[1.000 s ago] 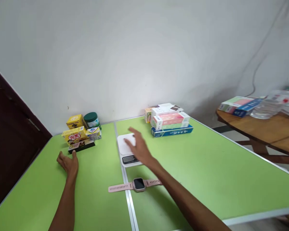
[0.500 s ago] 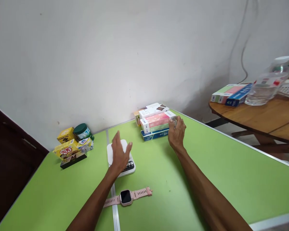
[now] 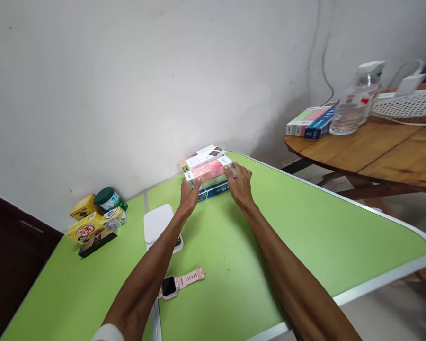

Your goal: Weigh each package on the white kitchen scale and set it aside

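At the far side of the green table a pink-and-white box (image 3: 208, 169) lies on top of a small stack. Below it are a pale green box, mostly hidden, and a dark blue box (image 3: 218, 189). My left hand (image 3: 189, 195) is closed on the left end of the pink box, thumb on its near side. My right hand (image 3: 240, 184) grips the right end, its thumb near the top edge. Whether the fingers also touch the green box, I cannot tell. Behind the stack lies a white box with brown squares (image 3: 206, 157).
A white kitchen scale (image 3: 158, 222) and a pink smartwatch (image 3: 169, 287) lie nearer, partly behind my left forearm. Left stand yellow boxes (image 3: 86, 229), a black box (image 3: 98, 242) and a green-lidded jar (image 3: 110, 200). A wooden table (image 3: 358, 147) at right bears boxes and clear bottles (image 3: 351, 111).
My left hand has moved from above the scale to the left end of the pink box. My right hand stays at the right end. The view has turned a little to the right.
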